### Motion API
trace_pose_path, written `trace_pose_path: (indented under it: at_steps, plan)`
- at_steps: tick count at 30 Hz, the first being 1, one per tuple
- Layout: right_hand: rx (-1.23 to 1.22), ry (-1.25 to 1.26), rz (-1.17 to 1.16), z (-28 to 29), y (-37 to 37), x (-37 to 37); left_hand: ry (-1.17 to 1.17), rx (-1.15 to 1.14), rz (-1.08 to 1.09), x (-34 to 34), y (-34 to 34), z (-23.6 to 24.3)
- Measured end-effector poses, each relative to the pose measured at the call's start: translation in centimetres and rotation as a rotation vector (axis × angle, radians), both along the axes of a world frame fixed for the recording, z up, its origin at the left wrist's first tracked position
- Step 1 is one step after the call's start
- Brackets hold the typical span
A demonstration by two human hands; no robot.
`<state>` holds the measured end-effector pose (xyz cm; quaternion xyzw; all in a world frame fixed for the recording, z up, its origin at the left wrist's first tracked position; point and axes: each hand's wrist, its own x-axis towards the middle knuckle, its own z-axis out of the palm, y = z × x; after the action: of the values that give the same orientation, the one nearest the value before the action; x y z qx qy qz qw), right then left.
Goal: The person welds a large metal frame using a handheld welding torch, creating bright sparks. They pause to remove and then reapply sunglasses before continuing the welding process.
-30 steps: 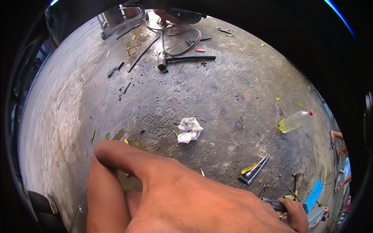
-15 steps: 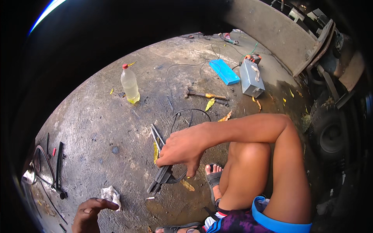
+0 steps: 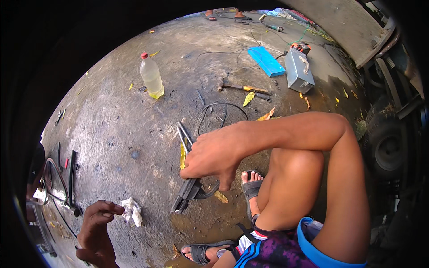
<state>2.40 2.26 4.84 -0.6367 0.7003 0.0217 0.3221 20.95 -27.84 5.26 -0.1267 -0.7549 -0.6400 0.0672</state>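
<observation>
My right hand point(image 3: 212, 156) is closed around a black clamp-like tool point(image 3: 188, 194) low over the concrete, its jaw end pointing toward the lower left. The fingers hide much of its grip. Two thin metal rods point(image 3: 184, 134) stick out beyond the knuckles; whether they belong to the tool I cannot tell. A yellow leaf point(image 3: 182, 155) lies beside them. At the lower left my left hand point(image 3: 99, 225) is in shadow, fingers bent but apart, with nothing visible in them. Its fingertips appear beside a crumpled white wad point(image 3: 131, 211) on the ground.
Farther off stand a red-capped bottle of yellowish liquid point(image 3: 152, 77), a hammer point(image 3: 243, 87), a blue flat box point(image 3: 267, 61) and a silver metal case point(image 3: 298, 71). Black cable point(image 3: 223, 104) loops across the concrete. Hoses point(image 3: 71, 178) lie left. A wheel point(image 3: 386, 152) stands right. Another person's feet point(image 3: 241, 17) show far back.
The view has shifted, bringing in feet at the back. My left hand has drawn off the white wad and its fingers have spread. My right hand keeps its hold.
</observation>
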Motion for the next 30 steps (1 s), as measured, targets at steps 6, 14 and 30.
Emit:
trace_pose_path:
  at_steps: [6,14,30]
  plan:
    - [-0.026,-0.012,0.001,-0.7,0.7,-0.4,-0.027,-0.036,0.176,-1.1,0.4,-1.1]
    - [0.078,0.013,-0.026,-0.6,0.5,-0.7,-0.047,-0.09,0.238,-1.4,0.6,-1.5]
    - [0.272,0.245,-0.354,0.2,4.4,-3.2,0.001,-0.136,0.234,-0.3,0.3,-0.5]
